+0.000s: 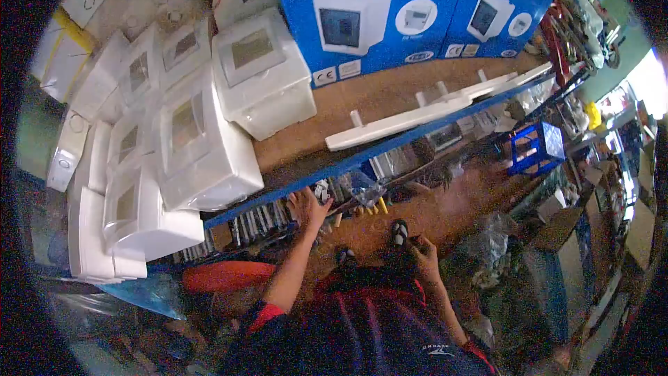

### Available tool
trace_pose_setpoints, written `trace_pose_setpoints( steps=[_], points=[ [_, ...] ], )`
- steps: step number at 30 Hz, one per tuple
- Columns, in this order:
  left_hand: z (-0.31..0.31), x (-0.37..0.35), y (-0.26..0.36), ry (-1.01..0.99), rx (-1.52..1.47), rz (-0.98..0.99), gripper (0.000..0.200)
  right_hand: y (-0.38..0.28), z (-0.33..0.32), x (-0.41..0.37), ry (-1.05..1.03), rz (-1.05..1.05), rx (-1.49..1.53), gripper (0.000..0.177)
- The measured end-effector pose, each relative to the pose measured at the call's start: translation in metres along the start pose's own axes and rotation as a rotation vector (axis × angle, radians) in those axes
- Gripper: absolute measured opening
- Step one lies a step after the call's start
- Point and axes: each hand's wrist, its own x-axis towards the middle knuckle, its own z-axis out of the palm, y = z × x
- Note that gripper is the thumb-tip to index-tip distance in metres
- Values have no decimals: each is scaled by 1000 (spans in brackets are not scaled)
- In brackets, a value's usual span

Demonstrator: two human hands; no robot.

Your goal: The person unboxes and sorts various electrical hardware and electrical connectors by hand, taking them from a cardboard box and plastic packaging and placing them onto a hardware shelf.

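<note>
The left hand (305, 207), fingers partly spread, is sitting at small pale items (321, 191) below the blue shelf edge (376, 147); blur is obscuring whether its grip is holding any. The right hand (426, 259) is hanging above the floor (452, 210), curled; its grip's opening and contents cannot be told.

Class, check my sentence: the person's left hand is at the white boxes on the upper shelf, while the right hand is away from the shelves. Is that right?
Not quite: the head view shows the left hand by the small items below the blue shelf edge, not at the white boxes. The rest stands.
</note>
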Motion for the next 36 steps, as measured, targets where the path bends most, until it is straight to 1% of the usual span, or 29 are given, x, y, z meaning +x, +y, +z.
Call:
trace_pose_setpoints(
  steps=[3, 5, 6, 7, 8, 9, 11, 13, 16, 17, 19, 20, 22, 23, 24, 26, 29, 30, 32, 33, 35, 36],
  points=[
    [5, -6, -4, 160, 1, 168, 77, 37, 18, -21, 29, -12, -20, 26],
    [5, -13, -3, 145, 9, 137, 69, 18, 38, -42, -2, 56, -5, 54],
    [5, -17, -2, 140, 11, 117, 65, -24, 48, -53, -13, 123, -72, 56],
    [6, -21, -3, 135, 13, 97, 62, -21, 52, -53, -71, 128, -48, 56],
    [34, -16, -17, 117, -73, 84, 60, -15, 55, -51, -129, 131, -23, 56],
    [88, -3, -41, 99, -159, 71, 58, -12, 57, -52, -189, 133, 3, 57],
    [110, 3, -52, 131, -193, 87, 53, -11, 62, -62, -75, 12, -54, 45],
    [87, 0, -41, 235, -93, 139, 48, -11, 63, -68, 36, -116, -112, 36],
    [54, -14, -25, 159, -465, 19, 44, -3, 47, -41, 12, 460, 626, 44],
    [28, -22, -20, 148, -546, 89, 44, -18, 46, -41, -65, 366, 826, 46],
    [-40, -45, -11, 116, -703, 230, 44, -77, 48, -55, -225, 168, 1217, 52],
    [-58, -58, -9, -38, -870, 239, 41, -111, 53, -61, -377, 84, 1393, 50],
    [-116, -88, 10, -201, -982, 276, 41, -158, 71, -55, -256, -403, 511, 54],
    [-134, -100, 20, -282, -1037, 297, 41, -156, 82, -53, -236, -471, 288, 53],
    [-137, -110, 25, -192, -940, 389, 41, -155, 92, -51, -204, -541, 70, 52],
    [-141, -132, 29, -12, -735, 570, 43, -121, 110, -36, -238, -398, 102, 44],
    [-165, -142, 32, -273, -1069, 233, 46, -145, 113, -50, -262, -240, -162, 35],
    [-153, -145, 26, -236, -1152, 260, 44, -152, 114, -54, -203, -390, -192, 32],
    [-120, -156, 9, -165, -1315, 301, 41, -151, 112, -56, -262, -273, -293, 30],
    [-126, -159, 11, -177, -1369, 251, 40, -150, 112, -58, -292, -217, -344, 30],
    [-146, -160, 23, -203, -1478, 164, 38, -134, 119, -52, -213, -293, -5, 29],
    [-146, -160, 22, -208, -1458, 164, 38, -133, 122, -53, -167, -327, 163, 29]
  ],
)
